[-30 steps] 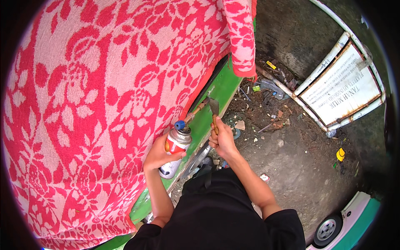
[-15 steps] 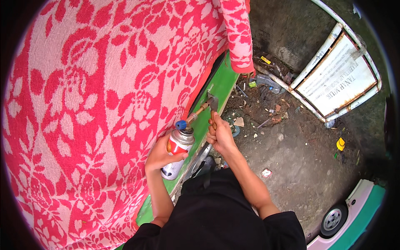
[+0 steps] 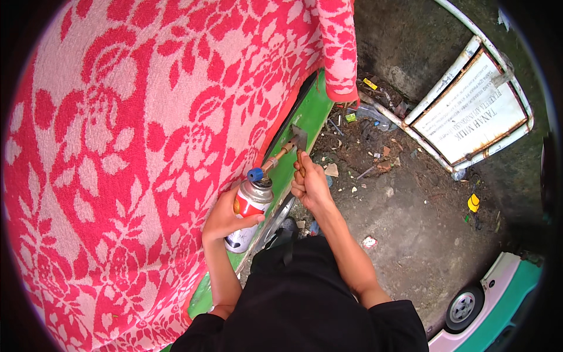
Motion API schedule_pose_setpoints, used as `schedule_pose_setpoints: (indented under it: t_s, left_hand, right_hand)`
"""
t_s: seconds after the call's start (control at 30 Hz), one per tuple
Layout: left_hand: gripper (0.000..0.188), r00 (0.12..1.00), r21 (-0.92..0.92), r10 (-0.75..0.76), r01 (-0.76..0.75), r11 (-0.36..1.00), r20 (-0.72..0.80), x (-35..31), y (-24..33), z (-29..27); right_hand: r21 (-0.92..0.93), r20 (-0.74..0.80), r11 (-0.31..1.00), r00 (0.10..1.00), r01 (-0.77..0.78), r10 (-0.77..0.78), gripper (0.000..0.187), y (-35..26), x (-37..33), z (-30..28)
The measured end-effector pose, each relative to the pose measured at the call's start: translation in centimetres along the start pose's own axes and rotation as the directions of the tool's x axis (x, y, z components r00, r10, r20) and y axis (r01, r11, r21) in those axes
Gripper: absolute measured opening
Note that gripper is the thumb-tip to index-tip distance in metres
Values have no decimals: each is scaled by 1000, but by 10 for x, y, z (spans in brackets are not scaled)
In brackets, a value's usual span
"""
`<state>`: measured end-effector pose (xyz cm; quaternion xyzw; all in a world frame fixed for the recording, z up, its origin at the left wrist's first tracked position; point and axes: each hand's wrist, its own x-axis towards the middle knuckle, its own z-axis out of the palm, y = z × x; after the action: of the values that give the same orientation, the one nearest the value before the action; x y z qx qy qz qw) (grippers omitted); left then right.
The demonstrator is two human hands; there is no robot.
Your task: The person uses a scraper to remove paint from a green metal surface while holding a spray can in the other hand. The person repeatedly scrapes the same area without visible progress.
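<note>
My left hand (image 3: 224, 216) is wrapped round the gas canister of a blowtorch (image 3: 258, 192), which has a blue knob and a copper-coloured nozzle tube. The nozzle points away from me at the green painted panel (image 3: 317, 105); whether a flame burns I cannot make out. In my right hand (image 3: 312, 186) is the wooden handle of a scraper (image 3: 302, 141). Its metal blade meets the panel right by the nozzle's mouth. Around the blade the paint looks greyed and marked.
A red and pink flower-patterned blanket (image 3: 135, 152) drapes everything on the left, up to the panel. Rubble and litter lie on the ground (image 3: 399, 217) at right. Beyond stands a white-framed, rusty sign (image 3: 463, 111). A pink and green vehicle's wheel (image 3: 464, 308) shows at lower right.
The scraper blade has shifted slightly on the panel, and more greyed surface shows beside it. Both hands keep their holds. The whole view has moved a little.
</note>
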<state>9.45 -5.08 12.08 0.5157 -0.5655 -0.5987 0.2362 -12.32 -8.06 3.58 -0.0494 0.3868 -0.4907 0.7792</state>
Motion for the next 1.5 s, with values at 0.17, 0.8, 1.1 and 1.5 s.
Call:
schedule_pose_setpoints:
  t_s: [0.17,0.8,1.1,1.5]
  left_hand:
    - [68,997,43,79,-78,996,-22,-2,-4,2]
    - [62,996,23,10,-8,1000,-85,3,0,11]
    - [62,994,58,48,-42,997,-103,-1,-1,14]
    - [63,994,70,23,-16,997,-108,-6,-2,17]
  right_hand:
    - [2,18,1000,1000,17,-17,39,-9,10,0]
    - [61,24,998,999,-35,33,37,-5,2,-5]
    - [95,34,995,999,-39,36,37,-3,1,-7]
    - [78,35,997,999,-19,16,39,-2,3,-13]
